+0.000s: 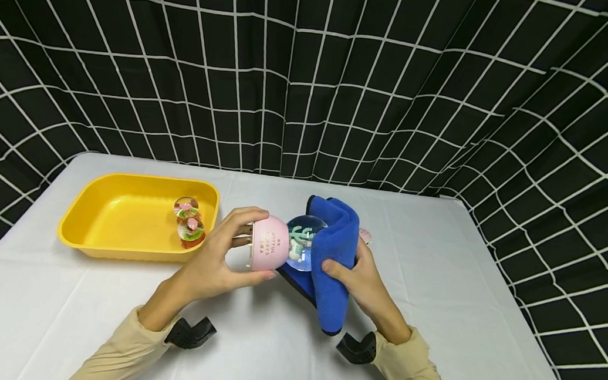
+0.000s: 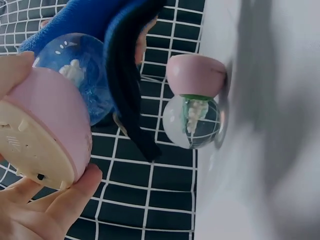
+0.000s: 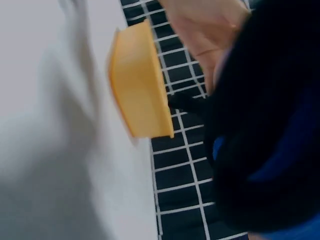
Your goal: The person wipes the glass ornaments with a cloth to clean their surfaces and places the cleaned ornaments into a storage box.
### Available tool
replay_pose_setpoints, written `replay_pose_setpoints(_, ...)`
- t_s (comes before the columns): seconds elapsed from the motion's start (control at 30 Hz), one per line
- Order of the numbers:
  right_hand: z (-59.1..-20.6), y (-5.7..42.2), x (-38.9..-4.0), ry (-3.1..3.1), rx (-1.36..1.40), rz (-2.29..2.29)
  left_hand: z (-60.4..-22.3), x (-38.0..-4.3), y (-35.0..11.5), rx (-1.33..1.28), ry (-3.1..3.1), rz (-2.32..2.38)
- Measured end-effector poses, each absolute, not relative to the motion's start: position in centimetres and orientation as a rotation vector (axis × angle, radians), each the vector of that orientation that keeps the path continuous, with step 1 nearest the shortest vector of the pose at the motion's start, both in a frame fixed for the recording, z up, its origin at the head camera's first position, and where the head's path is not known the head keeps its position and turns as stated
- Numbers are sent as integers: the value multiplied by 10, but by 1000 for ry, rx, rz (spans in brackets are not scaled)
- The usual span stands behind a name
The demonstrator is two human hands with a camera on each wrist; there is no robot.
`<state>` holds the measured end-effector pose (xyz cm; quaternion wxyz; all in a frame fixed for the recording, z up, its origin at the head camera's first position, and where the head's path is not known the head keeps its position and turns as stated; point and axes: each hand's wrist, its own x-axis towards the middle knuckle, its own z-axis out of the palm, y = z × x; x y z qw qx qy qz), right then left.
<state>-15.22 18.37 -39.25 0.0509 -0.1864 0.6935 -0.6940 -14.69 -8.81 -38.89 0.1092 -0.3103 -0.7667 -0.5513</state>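
Left hand (image 1: 210,266) curled round pink-based snow globe (image 1: 278,244), held sideways over middle of counter (image 1: 484,332); right hand (image 1: 363,283) grips blue cloth (image 1: 335,260) partly over globe. Yellow tray (image 1: 122,212) near far left corner.

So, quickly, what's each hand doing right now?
Left hand: fingers curled, holding the globe by its pink base.
Right hand: holding the blue cloth, which covers part of the globe.

Free white cloth-covered tabletop (image 1: 438,317) at four o'clock, blue plush towel (image 1: 335,245) blocking centre, yellow oblong plastic tub (image 1: 135,218) blocking nine
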Motion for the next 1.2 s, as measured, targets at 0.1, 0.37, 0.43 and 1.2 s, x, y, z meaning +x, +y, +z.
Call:
replay_pose_setpoints(0.1, -392, 181, -152, 2245, -627, -2015, -392, -147, -87, -896, -2261, -1567)
replay_pose_setpoints(0.37, -391, 172, -145, 2562, -605, -1866, -395, -146, -81, -805, -2306, -1565)
replay_pose_setpoints(0.43, -393, 169, -145, 2624, -646, -1844, -396, -146, -79, -786, -2323, -1582)
replay_pose_setpoints(1.2, -393, 165, -143, 2786, -738, -1778, -393, -139, -72, -709, -2364, -1536)
